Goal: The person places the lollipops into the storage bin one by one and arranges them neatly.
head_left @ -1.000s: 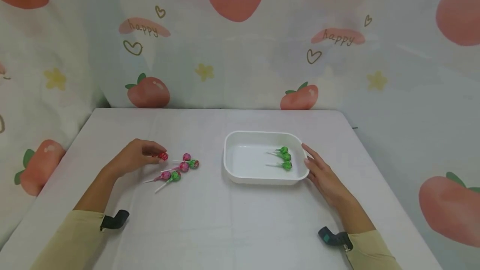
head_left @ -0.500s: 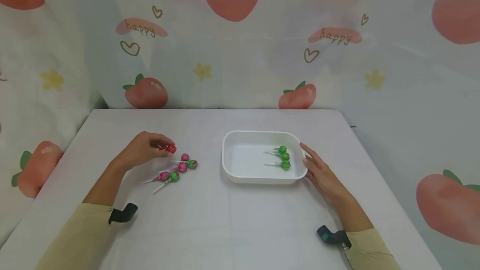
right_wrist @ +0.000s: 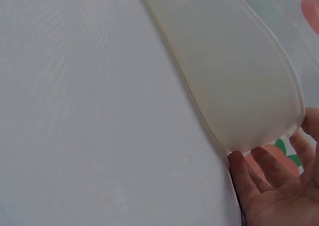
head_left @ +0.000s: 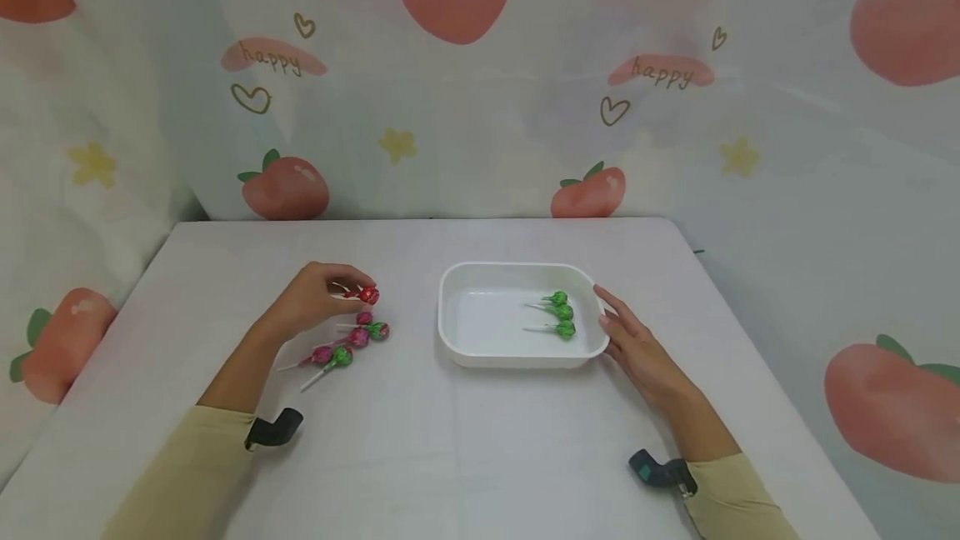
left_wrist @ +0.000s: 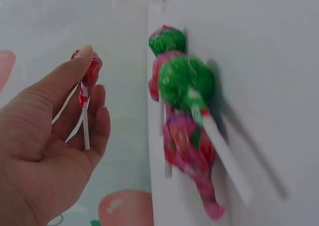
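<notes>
My left hand [head_left: 318, 298] pinches a red-wrapped lollipop [head_left: 369, 295] above the table; its white stick [left_wrist: 86, 126] hangs along the fingers in the left wrist view. Just below that hand lies a loose group of pink lollipops [head_left: 359, 338] and green lollipops [head_left: 342, 356]. A white rectangular tray [head_left: 517, 361] stands right of the middle. Inside it, toward the right end, 3 green lollipops [head_left: 564, 329] lie in a column with sticks pointing left. My right hand [head_left: 645, 361] rests against the tray's right end, its fingertips [right_wrist: 237, 158] touching the outer wall.
A white cloth covers the table [head_left: 450, 440]. Behind and beside it hangs a curtain [head_left: 480, 123] printed with peaches, hearts and stars. Dark wrist cameras sit on both sleeves, the left camera [head_left: 274, 428] and the right camera [head_left: 660, 471].
My left hand has carried the red lollipop to the right and slightly away from me, passing over the group's far side. The right hand stays at the tray; the view shifts slightly.
</notes>
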Demonstrator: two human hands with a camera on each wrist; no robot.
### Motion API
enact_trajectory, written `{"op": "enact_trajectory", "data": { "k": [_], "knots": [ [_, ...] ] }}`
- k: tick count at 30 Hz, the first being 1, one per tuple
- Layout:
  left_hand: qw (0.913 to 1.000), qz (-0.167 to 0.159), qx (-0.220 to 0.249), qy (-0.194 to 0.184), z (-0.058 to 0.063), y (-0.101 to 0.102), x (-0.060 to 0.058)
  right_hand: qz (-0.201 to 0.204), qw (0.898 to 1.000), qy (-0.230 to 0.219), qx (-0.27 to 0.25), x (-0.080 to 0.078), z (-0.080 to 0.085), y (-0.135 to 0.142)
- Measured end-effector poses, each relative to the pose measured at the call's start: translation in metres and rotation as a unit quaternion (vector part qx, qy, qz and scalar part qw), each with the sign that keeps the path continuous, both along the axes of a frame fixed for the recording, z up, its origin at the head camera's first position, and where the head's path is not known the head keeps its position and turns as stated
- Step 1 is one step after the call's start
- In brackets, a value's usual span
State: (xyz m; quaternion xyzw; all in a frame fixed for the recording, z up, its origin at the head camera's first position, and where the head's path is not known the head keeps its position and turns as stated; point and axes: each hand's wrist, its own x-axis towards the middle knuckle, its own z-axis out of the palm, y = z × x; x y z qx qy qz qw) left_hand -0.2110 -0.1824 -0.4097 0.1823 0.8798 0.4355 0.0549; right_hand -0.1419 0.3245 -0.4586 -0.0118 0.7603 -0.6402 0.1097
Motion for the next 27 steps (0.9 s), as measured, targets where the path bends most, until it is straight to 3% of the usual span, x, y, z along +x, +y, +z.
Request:
{"op": "enact_trajectory", "data": {
  "k": [9,27],
  "knots": [
    [0.9992,0.016,0.024,-0.026,0.006,0.030,0.000,-0.002,1.000,0.001,0.009,0.001,0.002,-0.001],
    [0.9980,-0.051,0.038,-0.004,0.016,0.079,-0.009,0.001,1.000,0.004,0.002,0.000,0.000,0.001]
  ]
}}
